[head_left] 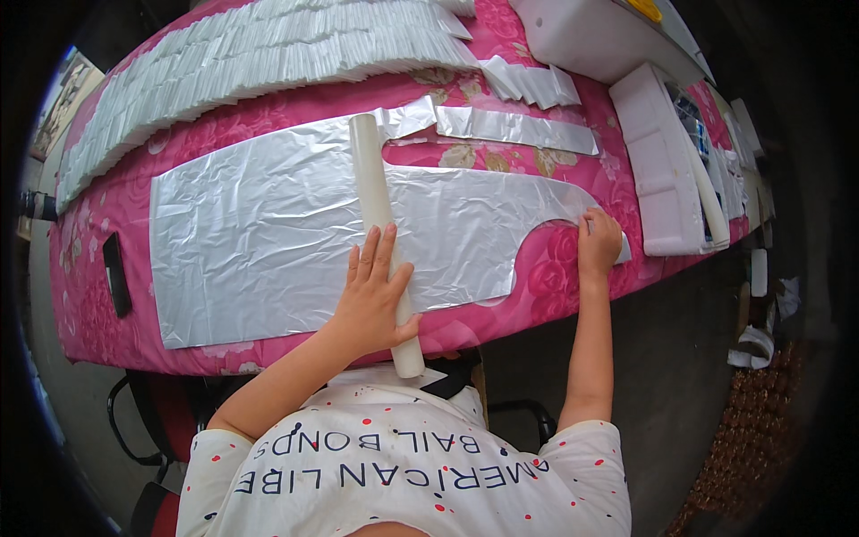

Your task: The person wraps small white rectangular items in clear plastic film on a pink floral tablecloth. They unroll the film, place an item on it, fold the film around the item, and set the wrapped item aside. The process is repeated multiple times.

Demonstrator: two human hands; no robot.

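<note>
Sheet, thin and silvery, spread over pink floral cloth, running from 9 o'clock through the centre towards 3, with a curved cut-out near 4 and a strap at 1. Creases throughout, heaviest on the 9 o'clock side. Roller, pale and smooth, lies across it, top end at 11, lower end past the near edge at 6. Left hand palm down on the roller just off centre towards 8, fingers loosely fanned and extended, thumb apart; pressing, not gripping. Right hand at 3, fingers drawn narrow, pinching the sheet at its narrow end. Step in hand, as I judge it: flattening the sheet, one hand rolling, the other anchoring. Next move would call for even pressure on the roller and a steady pinch, so the film neither slides nor tears. Folded stacks in rows at 11; smaller bundle at 1; foam box at 2; black slab at 9. Writing: large dark capitals on the shirt at 6, upside down; none noted on sheet or roller. Foam box contents dim; cannot tell whether they carry labels.
</note>
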